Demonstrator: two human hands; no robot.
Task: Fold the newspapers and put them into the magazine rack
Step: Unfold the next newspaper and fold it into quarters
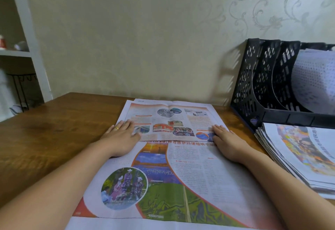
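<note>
A colourful newspaper (170,164) lies spread on the wooden table (54,126) in front of me, its far part folded over towards me. My left hand (121,135) lies flat on the left side of the fold line, a gold ring on one finger. My right hand (226,141) presses flat on the right side of the same fold. The black perforated magazine rack (261,88) stands at the back right against the wall, and its right slot holds a curved white sheet (313,81).
A stack of several newspapers (299,155) lies at the right, in front of the rack. A white shelf unit (27,35) with small items stands at the left. Patterned wallpaper (145,39) runs behind the table.
</note>
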